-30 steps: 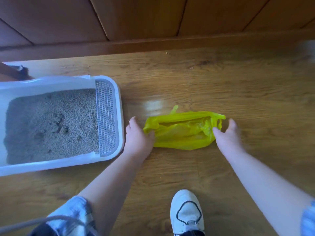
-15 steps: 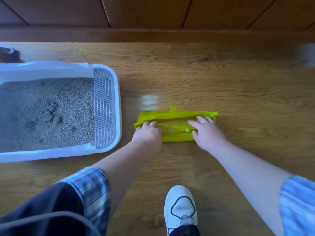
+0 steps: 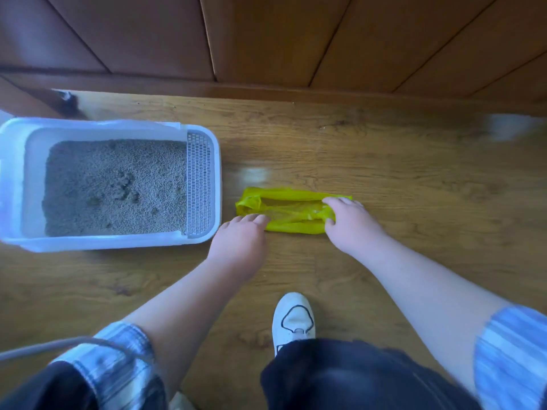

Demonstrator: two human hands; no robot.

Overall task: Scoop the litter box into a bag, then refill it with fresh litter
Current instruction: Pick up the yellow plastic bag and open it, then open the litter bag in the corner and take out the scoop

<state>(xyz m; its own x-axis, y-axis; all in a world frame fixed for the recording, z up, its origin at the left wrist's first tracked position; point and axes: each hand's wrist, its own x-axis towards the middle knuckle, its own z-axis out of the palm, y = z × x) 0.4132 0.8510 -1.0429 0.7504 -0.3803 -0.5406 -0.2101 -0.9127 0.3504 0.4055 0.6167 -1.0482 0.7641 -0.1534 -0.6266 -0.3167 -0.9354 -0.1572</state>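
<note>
A white litter box (image 3: pixel 88 245) stands on the wood floor at the left, filled with grey litter (image 3: pixel 97 208) that has a few clumps near its middle. A slotted grate (image 3: pixel 199 184) runs along its right end. Just right of the box, a yellow plastic bag (image 3: pixel 291 208) lies flattened into a narrow strip. My left hand (image 3: pixel 239 241) rests with its fingertips flat on the bag's near left edge. My right hand (image 3: pixel 347 223) pinches the bag's right end between thumb and fingers. No scoop is in view.
Brown wooden panelling and a baseboard (image 3: pixel 266 90) close off the floor behind. My white shoe (image 3: pixel 293 318) stands just behind the bag. A dark object (image 3: pixel 69 102) sits at the back left corner, and a grey cable (image 3: pixel 44 347) crosses the lower left.
The bag went from a loose open pouch to a flat strip. My left hand slid back from the bag's left end to its near edge, and my right hand closed on the right end.
</note>
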